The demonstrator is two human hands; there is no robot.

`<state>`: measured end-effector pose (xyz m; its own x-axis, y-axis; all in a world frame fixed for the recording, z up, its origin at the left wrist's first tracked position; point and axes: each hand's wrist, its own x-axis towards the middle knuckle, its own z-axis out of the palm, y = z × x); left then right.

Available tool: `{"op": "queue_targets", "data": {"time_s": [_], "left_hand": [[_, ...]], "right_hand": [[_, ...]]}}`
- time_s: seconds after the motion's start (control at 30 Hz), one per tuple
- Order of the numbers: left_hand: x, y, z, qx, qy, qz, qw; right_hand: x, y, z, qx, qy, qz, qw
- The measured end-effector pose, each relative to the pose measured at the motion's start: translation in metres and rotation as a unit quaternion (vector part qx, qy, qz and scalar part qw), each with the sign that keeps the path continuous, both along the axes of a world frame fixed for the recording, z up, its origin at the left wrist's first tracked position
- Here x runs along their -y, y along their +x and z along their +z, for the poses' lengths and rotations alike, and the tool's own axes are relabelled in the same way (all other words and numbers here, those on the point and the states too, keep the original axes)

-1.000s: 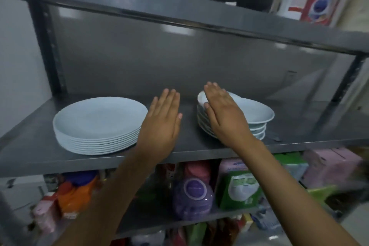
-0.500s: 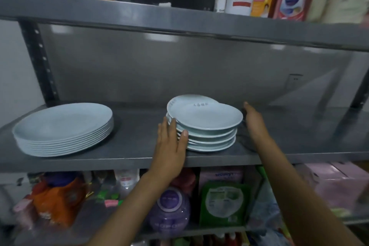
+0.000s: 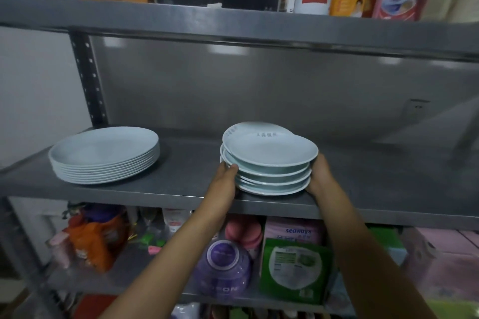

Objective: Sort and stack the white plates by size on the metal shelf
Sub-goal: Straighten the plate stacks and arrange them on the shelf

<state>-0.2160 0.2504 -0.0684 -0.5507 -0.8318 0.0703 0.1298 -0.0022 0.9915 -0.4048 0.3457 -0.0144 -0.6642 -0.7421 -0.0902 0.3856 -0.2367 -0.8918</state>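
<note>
grey metal shelf [image 3: 186, 163] holds two piles of white plates. left of the small plate stack [image 3: 268, 160], well apart, sits the large plate stack [image 3: 105, 154]. left hand [image 3: 224, 180] and right hand [image 3: 320, 175] clasp the small stack's opposite sides, fingers curled against its rims; its top plates sit askew.

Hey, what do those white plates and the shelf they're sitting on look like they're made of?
Small plates: glossy glazed ceramic or melamine, judging by the smooth sheen; can't tell which. Large plates: same look. Shelf: grey metal, dull brushed finish with soft reflections.
</note>
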Motion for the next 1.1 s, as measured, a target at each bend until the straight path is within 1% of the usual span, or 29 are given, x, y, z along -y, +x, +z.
{"op": "queue_targets", "data": {"time_s": [0.1, 0.23, 0.3, 0.37, 0.5, 0.6, 0.7, 0.77, 0.87, 0.9, 0.97, 1.1], "left_hand": [[0.003, 0.002, 0.007, 0.004, 0.023, 0.017, 1.0], [0.009, 0.008, 0.027, 0.0, 0.079, 0.058, 0.995], [0.02, 0.012, 0.032, -0.004, 0.095, 0.053, 0.994], [0.03, 0.015, 0.035, -0.023, 0.091, 0.042, 0.995], [0.049, 0.018, 0.033, -0.053, 0.089, 0.067, 0.992], [0.057, 0.016, 0.031, -0.078, 0.101, 0.07, 0.989], [0.038, 0.018, 0.035, -0.095, 0.124, 0.088, 0.984], [0.021, 0.02, 0.034, -0.091, 0.116, 0.114, 0.982], [0.001, 0.02, 0.03, -0.083, 0.04, 0.133, 0.987], [-0.002, 0.02, 0.03, -0.081, 0.029, 0.136, 0.987], [-0.004, 0.018, 0.03, -0.083, 0.029, 0.134, 0.987], [-0.003, 0.02, 0.032, -0.061, 0.018, 0.129, 0.99]], "right_hand": [[0.002, 0.003, -0.005, -0.017, -0.015, 0.014, 1.0], [-0.003, 0.008, -0.011, -0.007, -0.035, 0.013, 0.999], [-0.006, 0.008, -0.018, 0.021, -0.021, 0.025, 0.999], [-0.01, 0.011, -0.023, 0.051, 0.003, 0.043, 0.998], [-0.014, 0.019, -0.03, 0.109, 0.001, 0.071, 0.992], [-0.012, 0.023, -0.032, 0.122, 0.001, 0.07, 0.99], [-0.01, 0.019, -0.026, 0.123, 0.025, 0.051, 0.991], [-0.01, 0.015, -0.017, 0.121, 0.038, 0.058, 0.99], [-0.008, 0.012, -0.009, 0.113, 0.056, 0.079, 0.989], [-0.007, 0.012, -0.008, 0.105, 0.06, 0.083, 0.989], [-0.006, 0.013, -0.01, 0.082, 0.071, 0.088, 0.99], [-0.006, 0.017, -0.016, 0.034, 0.091, 0.084, 0.992]]}}
